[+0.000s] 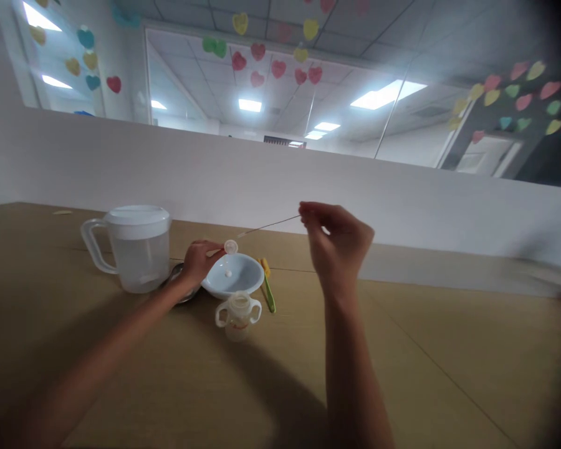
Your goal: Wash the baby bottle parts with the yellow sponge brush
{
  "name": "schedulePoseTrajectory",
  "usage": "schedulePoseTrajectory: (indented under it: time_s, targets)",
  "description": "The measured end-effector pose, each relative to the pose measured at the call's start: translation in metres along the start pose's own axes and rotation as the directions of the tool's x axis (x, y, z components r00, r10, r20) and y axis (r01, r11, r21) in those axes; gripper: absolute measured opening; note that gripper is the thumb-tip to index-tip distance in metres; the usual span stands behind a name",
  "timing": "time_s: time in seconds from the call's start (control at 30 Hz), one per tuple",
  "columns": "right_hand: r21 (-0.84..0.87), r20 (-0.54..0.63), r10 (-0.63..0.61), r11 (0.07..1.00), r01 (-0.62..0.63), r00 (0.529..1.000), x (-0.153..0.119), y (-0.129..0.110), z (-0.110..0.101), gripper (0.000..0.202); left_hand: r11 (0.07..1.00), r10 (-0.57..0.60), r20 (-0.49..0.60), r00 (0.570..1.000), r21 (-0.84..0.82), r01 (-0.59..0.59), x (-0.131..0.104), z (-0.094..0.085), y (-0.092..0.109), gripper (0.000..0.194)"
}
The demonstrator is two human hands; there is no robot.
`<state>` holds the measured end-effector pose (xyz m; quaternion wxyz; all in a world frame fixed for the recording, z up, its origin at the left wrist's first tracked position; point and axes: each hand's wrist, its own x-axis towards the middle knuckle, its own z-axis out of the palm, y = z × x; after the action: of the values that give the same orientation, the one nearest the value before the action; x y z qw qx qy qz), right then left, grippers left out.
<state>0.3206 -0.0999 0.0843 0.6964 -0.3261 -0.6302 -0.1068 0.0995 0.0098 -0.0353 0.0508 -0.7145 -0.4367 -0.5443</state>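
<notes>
Between its fingertips, my left hand pinches a small round whitish cap over the white bowl. My right hand, raised to the right of the bowl, pinches one end of a thin wire brush. The brush slants down to the left, its pale tip just above and right of the cap, apparently not touching it. A small white piece shows at the bowl, too small to name. In front of the bowl a clear two-handled baby bottle stands upright, its top uncovered.
A lidded clear plastic pitcher stands at the left. A metal dish is partly hidden behind my left hand. Right of the bowl lies a green-handled brush with a yellow head. A white wall with windows rises behind the wooden table.
</notes>
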Motion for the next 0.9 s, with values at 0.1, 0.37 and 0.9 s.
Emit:
schedulePoseTrajectory:
  time_s: [0.1,0.37,0.9]
  targets:
    - [0.006,-0.013,0.12,0.993,-0.12,0.993,0.006,0.034,0.002,0.021,0.997,0.001,0.097,0.995,0.073,-0.008,-0.002,-0.002,-0.013,0.013]
    - [-0.148,0.186,0.506,0.862,-0.485,0.842,-0.034,0.123,0.07,0.022,0.99,0.05,0.499,0.865,0.091,-0.11,-0.004,0.011,-0.03,0.014]
    - [-0.717,0.397,0.67,0.653,-0.245,0.627,-0.087,0.149,0.092,0.021,0.918,-0.116,0.774,0.623,-0.155,0.364,0.001,0.048,-0.047,0.008]
